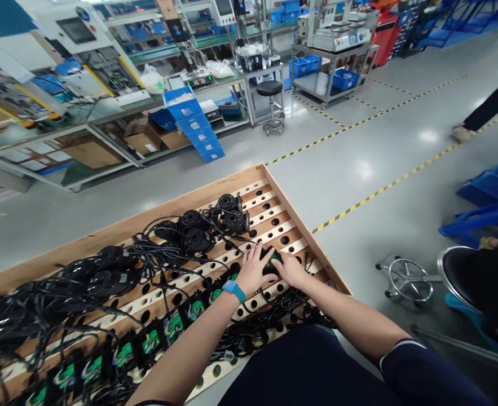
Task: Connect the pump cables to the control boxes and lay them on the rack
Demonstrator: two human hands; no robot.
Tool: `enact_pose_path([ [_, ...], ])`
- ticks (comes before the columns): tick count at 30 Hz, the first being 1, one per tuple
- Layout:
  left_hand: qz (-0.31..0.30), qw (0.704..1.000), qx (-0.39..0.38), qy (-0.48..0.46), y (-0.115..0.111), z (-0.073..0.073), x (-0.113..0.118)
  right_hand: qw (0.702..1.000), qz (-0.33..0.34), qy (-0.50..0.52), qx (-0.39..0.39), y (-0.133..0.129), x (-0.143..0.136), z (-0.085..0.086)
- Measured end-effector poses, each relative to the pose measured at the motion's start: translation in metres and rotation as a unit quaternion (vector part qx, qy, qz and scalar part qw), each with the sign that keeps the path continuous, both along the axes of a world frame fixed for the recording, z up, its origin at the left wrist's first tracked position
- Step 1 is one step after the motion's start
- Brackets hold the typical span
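My left hand (254, 269) is over the right part of a wooden rack, its thumb and forefinger around a black housing with a green circuit board (274, 258). From the other side my right hand (291, 269) closes its fingers on the same housing, at the board; its fingertips are partly hidden. A blue-green wrist strap (234, 290) is on my left wrist. Left of my hands runs a row of similar open housings with green boards (173, 326) and coloured wires. Behind them lie black round fan-like units (198, 240) with tangled black cables (153, 254).
The rack's raised wooden rim (303, 225) borders my right side. More black cables (285, 304) lie close to my body. A wheeled stool (409, 279) and blue bins (489, 186) stand to the right. Workbenches (117, 107) line the back; a person's leg (494, 101) shows far right.
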State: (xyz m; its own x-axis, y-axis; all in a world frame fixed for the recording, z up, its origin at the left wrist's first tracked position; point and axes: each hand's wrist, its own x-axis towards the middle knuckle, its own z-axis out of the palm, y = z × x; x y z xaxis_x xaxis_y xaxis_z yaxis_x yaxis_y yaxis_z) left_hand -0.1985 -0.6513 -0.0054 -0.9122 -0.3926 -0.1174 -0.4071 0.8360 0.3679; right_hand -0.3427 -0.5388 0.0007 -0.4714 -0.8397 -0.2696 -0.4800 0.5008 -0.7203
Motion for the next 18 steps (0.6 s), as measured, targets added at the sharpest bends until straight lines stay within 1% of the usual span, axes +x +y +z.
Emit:
enact_pose_path([
  [1, -0.002, 1.000, 0.000, -0.009, 0.002, -0.004, -0.002, 1.000, -0.001, -0.002, -0.022, 0.013, -0.007, 0.006],
  [2, 0.000, 1.000, -0.004, -0.011, 0.004, -0.009, -0.004, 0.999, -0.015, -0.012, -0.046, 0.031, -0.013, 0.012],
  [4, -0.001, 1.000, -0.023, 0.001, 0.006, -0.016, -0.007, 0.991, -0.079, -0.058, -0.090, 0.076, -0.020, 0.025],
  [6, -0.004, 0.999, -0.045, 0.016, 0.007, -0.021, -0.006, 0.975, -0.156, -0.104, -0.123, 0.127, -0.012, 0.032],
  [8, -0.005, 0.998, -0.063, 0.024, 0.008, -0.024, -0.005, 0.959, -0.210, -0.130, -0.140, 0.167, 0.008, 0.028],
  [9, -0.007, 0.997, -0.070, 0.025, 0.008, -0.024, -0.003, 0.955, -0.222, -0.137, -0.139, 0.180, 0.020, 0.021],
  [10, -0.009, 0.997, -0.076, 0.026, 0.008, -0.024, -0.002, 0.955, -0.227, -0.141, -0.129, 0.187, 0.031, 0.012],
  [11, -0.010, 0.996, -0.081, 0.027, 0.007, -0.024, -0.001, 0.957, -0.226, -0.141, -0.112, 0.188, 0.041, 0.002],
  [13, -0.018, 0.995, -0.094, 0.030, 0.008, -0.024, 0.001, 0.966, -0.221, -0.110, -0.071, 0.179, 0.051, -0.015],
  [14, -0.023, 0.994, -0.102, 0.033, 0.008, -0.024, 0.003, 0.971, -0.218, -0.079, -0.055, 0.171, 0.052, -0.019],
  [15, -0.026, 0.993, -0.110, 0.035, 0.009, -0.026, 0.006, 0.976, -0.209, -0.040, -0.048, 0.163, 0.050, -0.020],
  [16, -0.027, 0.992, -0.120, 0.034, 0.010, -0.028, 0.009, 0.980, -0.191, 0.005, -0.051, 0.156, 0.047, -0.015],
  [18, -0.020, 0.990, -0.140, 0.027, 0.009, -0.038, 0.015, 0.985, -0.115, 0.104, -0.075, 0.147, 0.040, 0.002],
])
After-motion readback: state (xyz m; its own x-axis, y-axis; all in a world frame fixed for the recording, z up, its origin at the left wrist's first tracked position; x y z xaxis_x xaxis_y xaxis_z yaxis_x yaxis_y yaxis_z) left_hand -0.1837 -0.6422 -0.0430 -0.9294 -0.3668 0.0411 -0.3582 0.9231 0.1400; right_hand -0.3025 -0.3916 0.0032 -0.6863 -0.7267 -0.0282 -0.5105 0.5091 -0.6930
